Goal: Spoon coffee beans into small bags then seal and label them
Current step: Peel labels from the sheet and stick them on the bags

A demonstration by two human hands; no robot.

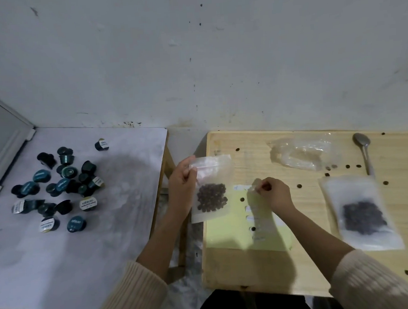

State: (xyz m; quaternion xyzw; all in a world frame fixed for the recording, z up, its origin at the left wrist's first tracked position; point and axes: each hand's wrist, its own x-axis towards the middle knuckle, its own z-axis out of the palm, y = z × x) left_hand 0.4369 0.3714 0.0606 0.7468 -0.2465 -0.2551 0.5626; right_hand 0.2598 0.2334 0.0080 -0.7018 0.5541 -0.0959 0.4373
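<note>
My left hand (182,180) grips the top left corner of a small clear bag (211,187) that hangs upright above the left edge of the wooden table (309,265); dark coffee beans fill its lower half. My right hand (274,194) pinches a small pale label (254,187) over a yellow-green label sheet (230,229). A second bag of beans (360,212) lies flat on the table to the right. A metal spoon (364,149) rests at the far right.
A crumpled clear plastic bag (302,153) lies at the back of the wooden table, with loose beans (347,166) scattered around. On the white table (120,220) to the left sit several dark coffee capsules (65,183). A gap separates the two tables.
</note>
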